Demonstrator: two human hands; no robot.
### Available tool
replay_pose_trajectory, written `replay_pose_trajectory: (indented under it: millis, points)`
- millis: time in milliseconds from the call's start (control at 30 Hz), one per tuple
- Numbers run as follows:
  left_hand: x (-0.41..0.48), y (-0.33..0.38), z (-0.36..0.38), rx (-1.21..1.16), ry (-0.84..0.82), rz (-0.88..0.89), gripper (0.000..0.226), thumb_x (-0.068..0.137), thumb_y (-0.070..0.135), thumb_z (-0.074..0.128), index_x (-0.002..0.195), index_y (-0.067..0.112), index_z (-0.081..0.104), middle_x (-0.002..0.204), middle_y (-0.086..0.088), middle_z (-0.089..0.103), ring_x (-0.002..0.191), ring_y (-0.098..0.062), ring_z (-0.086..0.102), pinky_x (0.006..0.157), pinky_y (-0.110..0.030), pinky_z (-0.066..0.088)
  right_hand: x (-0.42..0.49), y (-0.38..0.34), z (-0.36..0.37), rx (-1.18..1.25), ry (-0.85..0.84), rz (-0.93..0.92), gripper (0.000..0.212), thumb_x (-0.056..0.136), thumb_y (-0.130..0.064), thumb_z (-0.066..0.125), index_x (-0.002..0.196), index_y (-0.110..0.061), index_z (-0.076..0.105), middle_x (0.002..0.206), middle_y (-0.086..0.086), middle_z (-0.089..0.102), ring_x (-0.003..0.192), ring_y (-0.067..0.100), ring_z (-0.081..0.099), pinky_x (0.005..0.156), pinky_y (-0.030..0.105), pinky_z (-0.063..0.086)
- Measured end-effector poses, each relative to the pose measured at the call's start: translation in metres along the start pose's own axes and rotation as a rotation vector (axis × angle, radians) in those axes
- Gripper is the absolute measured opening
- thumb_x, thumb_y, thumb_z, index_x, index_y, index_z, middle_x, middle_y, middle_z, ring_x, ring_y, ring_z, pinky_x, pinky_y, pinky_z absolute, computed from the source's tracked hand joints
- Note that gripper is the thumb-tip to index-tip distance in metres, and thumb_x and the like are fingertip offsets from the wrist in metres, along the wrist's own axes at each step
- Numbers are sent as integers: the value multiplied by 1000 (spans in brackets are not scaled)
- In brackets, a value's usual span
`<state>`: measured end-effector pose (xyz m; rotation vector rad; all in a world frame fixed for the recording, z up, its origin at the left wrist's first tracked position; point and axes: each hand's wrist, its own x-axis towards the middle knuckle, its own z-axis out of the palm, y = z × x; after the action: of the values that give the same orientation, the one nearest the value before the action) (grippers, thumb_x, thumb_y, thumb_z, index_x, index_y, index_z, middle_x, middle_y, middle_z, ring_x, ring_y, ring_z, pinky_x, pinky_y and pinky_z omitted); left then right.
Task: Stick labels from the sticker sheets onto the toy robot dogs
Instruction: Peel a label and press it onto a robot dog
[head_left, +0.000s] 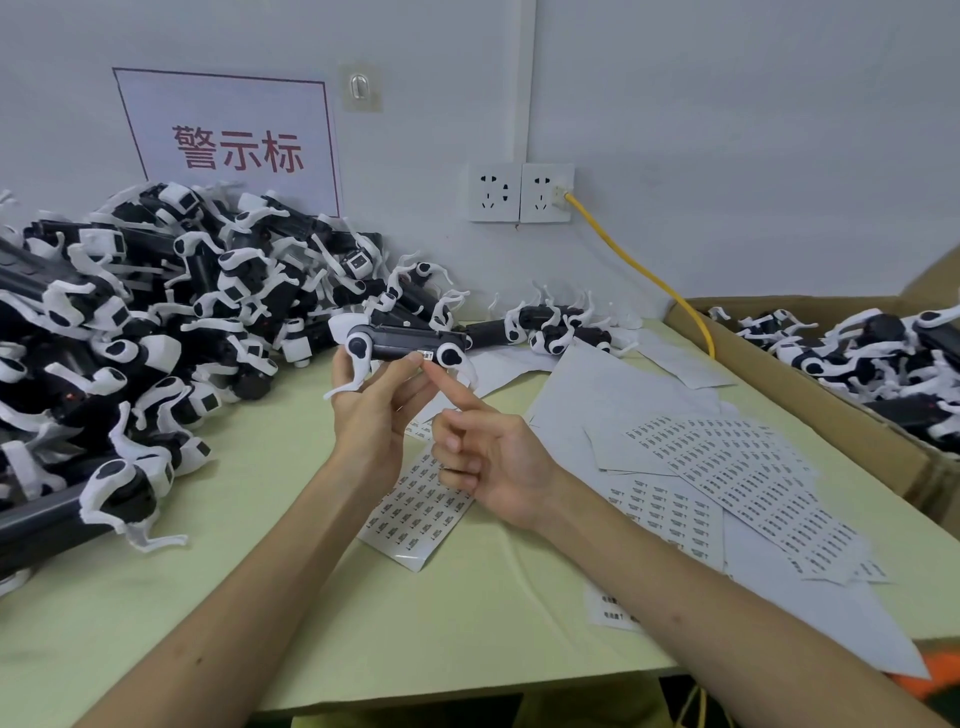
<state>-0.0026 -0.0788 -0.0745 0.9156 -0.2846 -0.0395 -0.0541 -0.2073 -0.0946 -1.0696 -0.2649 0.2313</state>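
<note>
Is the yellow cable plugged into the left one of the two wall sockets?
No, the yellow cable goes into the right wall socket, and the left wall socket holds no plug.

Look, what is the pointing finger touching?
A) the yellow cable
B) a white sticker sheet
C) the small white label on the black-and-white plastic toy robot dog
C: the right hand presses a fingertip on the small white label of the black-and-white plastic toy robot dog that the left hand grips.
</note>
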Motion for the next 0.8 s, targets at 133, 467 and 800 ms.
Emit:
replay_pose_trajectory:
  millis: [133,467,800]
  points:
    - [0,0,1,-13,40,19,44,93,-2,68,112,33,51,96,-12,61,93,-32,71,79,-27,60,1,0,0,-16,8,-7,55,97,-15,49,144,-42,55,70,-3,40,55,12,23,49,23,25]
    - [13,1,-7,-92,249,58,58,93,-1,69,135,26,40,100,-10,69,83,-24,78,78,-27,62,4,2,-4,-48,78,-25,46,97,-16,52,140,-31,62,67,-4,41,55,11,21,49,23,24]
    - [11,-5,-6,-7,51,-71,30,91,-1,72,110,7,50,81,-5,78,85,-26,79,74,-28,62,2,-22,-10,-363,646,-313,25,97,-37,64,122,-36,67,114,-8,68,103,11,65,79,25,49]
